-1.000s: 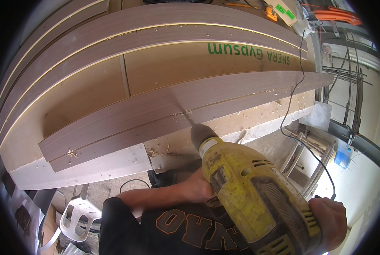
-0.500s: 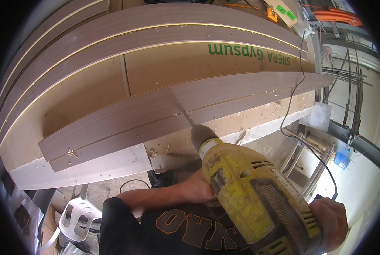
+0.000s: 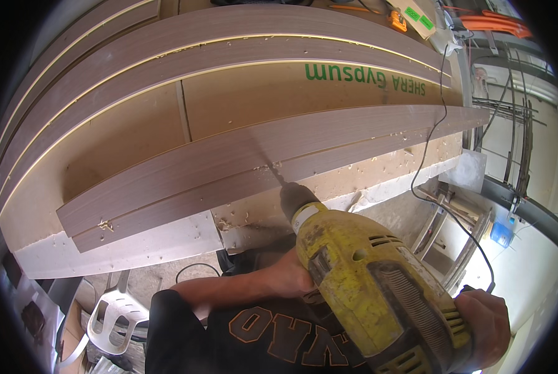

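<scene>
A worn yellow power drill (image 3: 354, 268) fills the lower middle, tilted so its bit (image 3: 276, 174) meets the groove of a brown wood-look plank (image 3: 216, 168). Light shavings gather around the bit's tip. My right hand (image 3: 486, 327) grips the drill's rear handle at the lower right. My left hand (image 3: 293, 274) is closed at the drill's left side, behind the chuck; its fingertips are hidden by the drill's body. The plank lies across the near part of the board-topped bench, with more shavings (image 3: 106, 225) near its left end.
Several similar grooved planks (image 3: 229, 47) lie along the far side of the board (image 3: 135, 124). The drill's black cable (image 3: 423, 168) loops over the plank's right end and down. A white plastic chair (image 3: 118, 315) stands lower left. A blue container (image 3: 501, 234) and metal framing are at right.
</scene>
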The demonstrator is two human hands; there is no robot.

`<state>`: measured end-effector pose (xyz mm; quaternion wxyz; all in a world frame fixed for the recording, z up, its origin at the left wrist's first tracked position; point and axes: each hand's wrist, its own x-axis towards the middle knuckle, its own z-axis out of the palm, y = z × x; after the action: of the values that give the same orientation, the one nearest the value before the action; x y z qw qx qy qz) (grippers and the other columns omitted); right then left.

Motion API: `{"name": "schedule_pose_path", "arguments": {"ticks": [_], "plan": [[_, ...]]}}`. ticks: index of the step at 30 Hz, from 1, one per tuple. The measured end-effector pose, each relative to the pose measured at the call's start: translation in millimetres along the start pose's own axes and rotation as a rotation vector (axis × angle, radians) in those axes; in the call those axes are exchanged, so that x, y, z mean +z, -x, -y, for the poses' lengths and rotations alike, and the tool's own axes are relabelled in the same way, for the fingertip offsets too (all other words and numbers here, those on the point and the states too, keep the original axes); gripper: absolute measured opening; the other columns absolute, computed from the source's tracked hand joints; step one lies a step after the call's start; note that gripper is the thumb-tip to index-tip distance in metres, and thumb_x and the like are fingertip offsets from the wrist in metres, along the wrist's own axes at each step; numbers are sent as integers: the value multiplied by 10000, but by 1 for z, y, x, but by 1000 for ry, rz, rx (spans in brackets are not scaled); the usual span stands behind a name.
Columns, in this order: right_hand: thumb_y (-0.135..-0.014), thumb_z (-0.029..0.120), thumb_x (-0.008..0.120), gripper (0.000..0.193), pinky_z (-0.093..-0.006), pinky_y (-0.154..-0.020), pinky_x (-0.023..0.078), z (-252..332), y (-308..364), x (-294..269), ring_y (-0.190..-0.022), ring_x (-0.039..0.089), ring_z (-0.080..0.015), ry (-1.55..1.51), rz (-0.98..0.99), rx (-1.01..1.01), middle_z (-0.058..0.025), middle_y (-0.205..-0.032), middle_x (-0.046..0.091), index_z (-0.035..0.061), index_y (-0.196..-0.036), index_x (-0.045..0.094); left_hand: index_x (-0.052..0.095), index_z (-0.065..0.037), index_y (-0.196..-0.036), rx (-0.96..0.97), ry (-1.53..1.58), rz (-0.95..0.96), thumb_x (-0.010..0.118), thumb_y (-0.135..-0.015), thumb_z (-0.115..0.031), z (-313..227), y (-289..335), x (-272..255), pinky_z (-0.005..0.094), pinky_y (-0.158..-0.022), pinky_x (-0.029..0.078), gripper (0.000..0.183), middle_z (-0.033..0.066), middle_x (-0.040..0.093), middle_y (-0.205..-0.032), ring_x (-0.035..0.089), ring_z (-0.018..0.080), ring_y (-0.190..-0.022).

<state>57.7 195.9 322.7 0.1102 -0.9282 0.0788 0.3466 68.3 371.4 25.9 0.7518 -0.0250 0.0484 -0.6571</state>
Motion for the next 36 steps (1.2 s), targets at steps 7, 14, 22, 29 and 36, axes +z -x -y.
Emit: {"name": "schedule_pose_path", "arguments": {"ticks": [7,14,22,29,36], "plan": [[-717,276,764,535,-335,-797,540,-1,1,-2,-888,663,-288,6,4,-34,-179,-977,662,-33,-1112,575,366,-46,-1358,19,31,35,805,-644,-408,0,-2,0,365,-999,423,913,80,482,-1315,484,191,-1195],[-692,293,768,571,-344,-787,532,0,-1,-3,-881,655,-316,-10,8,-54,-193,-957,653,-43,-1110,571,372,-48,-1355,53,58,74,789,-673,-373,1,-2,0,367,-996,426,864,83,477,-1322,485,197,-1198],[-715,327,784,553,-319,-650,522,18,-4,26,-751,630,-231,177,-341,-9,-135,-847,615,9,-1081,517,373,-48,-1350,-68,83,-32,847,-598,-392,-2,2,0,357,-1001,424,954,76,479,-1317,480,187,-1199],[-691,188,705,370,-327,-460,490,1,-18,7,-566,627,-247,2,-214,-155,-109,-654,614,9,-962,527,370,-53,-1353,-86,62,-63,854,-600,-367,-12,-1,13,359,-1006,420,949,74,470,-1318,473,186,-1201],[-680,363,786,644,-368,-735,547,-3,-1,-2,-835,657,-327,-5,4,-84,-201,-937,648,-52,-1115,555,362,-50,-1362,68,53,74,794,-678,-354,0,-1,2,374,-1002,425,864,89,454,-1340,467,206,-1218]]}}
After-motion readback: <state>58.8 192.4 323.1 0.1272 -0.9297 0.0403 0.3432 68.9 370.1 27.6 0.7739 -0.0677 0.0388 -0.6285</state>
